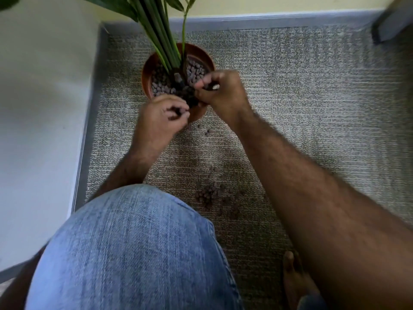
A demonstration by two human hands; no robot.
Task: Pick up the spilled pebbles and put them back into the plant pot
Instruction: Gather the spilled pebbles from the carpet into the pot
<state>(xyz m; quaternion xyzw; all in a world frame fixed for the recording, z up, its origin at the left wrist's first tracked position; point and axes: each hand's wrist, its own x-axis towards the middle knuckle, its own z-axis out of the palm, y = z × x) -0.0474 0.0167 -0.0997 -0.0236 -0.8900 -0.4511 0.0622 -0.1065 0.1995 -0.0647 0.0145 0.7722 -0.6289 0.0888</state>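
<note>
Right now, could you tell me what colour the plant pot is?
The plant pot is terracotta orange-brown, best seen in the head view.

**Access around the pot: free room and obstructions**

Plant pot (178, 79) stands on the carpet (301, 90), close to the wall corner (44, 86) at left; little passage on that side. Green stems (161, 41) rise from the pot's centre and block approach from behind and above. Both hands, left hand (162, 117) and right hand (220, 92), crowd the near rim. Carpet right of the pot is open. Spilled pebbles (210, 193) lie in the lane between the denim-clad knee (134, 249) and the right forearm (312, 193). A bare foot (295, 280) closes the lower end.
</note>
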